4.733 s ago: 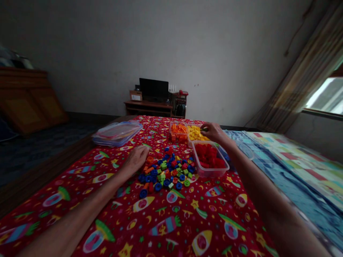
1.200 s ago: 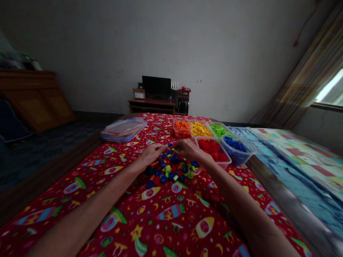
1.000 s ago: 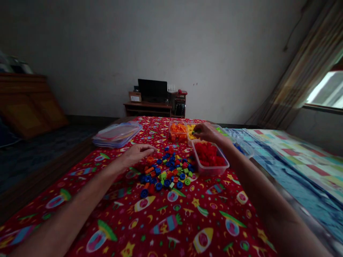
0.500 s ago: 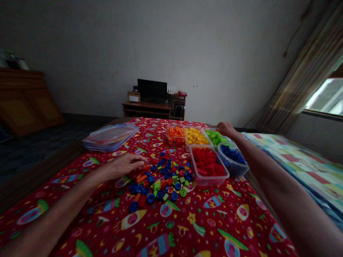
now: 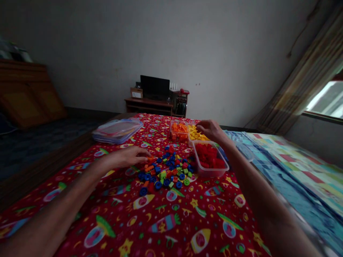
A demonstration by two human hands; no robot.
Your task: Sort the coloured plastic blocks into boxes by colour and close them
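A loose heap of toy building bricks (image 5: 167, 171) in blue, green, orange and red, with small blue wheels among them, lies mid-table. My left hand (image 5: 132, 156) is at the heap's left edge, fingers curled at an orange brick (image 5: 150, 159) by the fingertips. My right hand (image 5: 210, 129) hangs above the tub of yellow bricks (image 5: 194, 134), fingers loosely bent and apart, with nothing visible in them. Just nearer stands the clear tub of red bricks (image 5: 209, 157). Left of the yellow one is a tub of orange bricks (image 5: 179, 130). My right arm covers most of the blue and green bricks.
Stacked clear lids (image 5: 118, 130) lie on the left of the red patterned tablecloth (image 5: 166, 223). To the right is a bed with a patchwork cover (image 5: 294, 160). A desk with a monitor (image 5: 154, 88) stands against the far wall.
My right hand has moved left from the green bricks' tub to above the yellow one. My left hand has shifted slightly at the heap's edge, and an orange brick now shows at its fingertips.
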